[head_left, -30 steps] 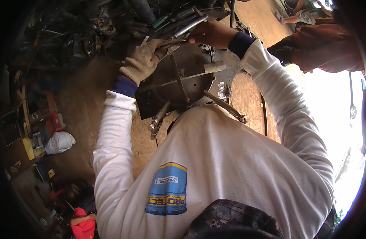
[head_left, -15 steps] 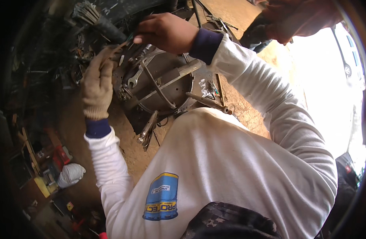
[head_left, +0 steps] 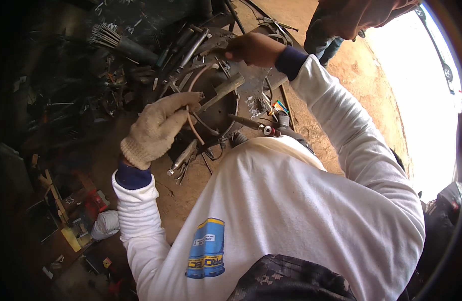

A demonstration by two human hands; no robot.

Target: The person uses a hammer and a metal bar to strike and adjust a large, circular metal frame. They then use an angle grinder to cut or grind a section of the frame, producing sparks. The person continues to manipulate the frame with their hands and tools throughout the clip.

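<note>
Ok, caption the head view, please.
Beige-gloved left hand holding a thin, curved brown rod over a round, dark metal disc.

A rod [head_left: 195,132] is in your left hand [head_left: 154,128], above the table [head_left: 251,80]; a tool [head_left: 183,158] lies at its near-left corner, a bar [head_left: 247,121] along its near edge.

At the upper left we see a bundle of thin rods [head_left: 104,36] sticking out of a dark cylinder [head_left: 135,51] that lies aslant, with dark metal clutter [head_left: 108,93] spread below it. Lower on the left we make out a whitish sack [head_left: 106,224] just beside a red object [head_left: 94,201], with a yellow piece [head_left: 70,239] and a strip of wood [head_left: 55,195] near them. Across the brown ground [head_left: 336,118] at the upper right we have another person in a reddish-brown garment [head_left: 361,19], and beyond, in bright light, a partly visible car [head_left: 447,71].
</note>
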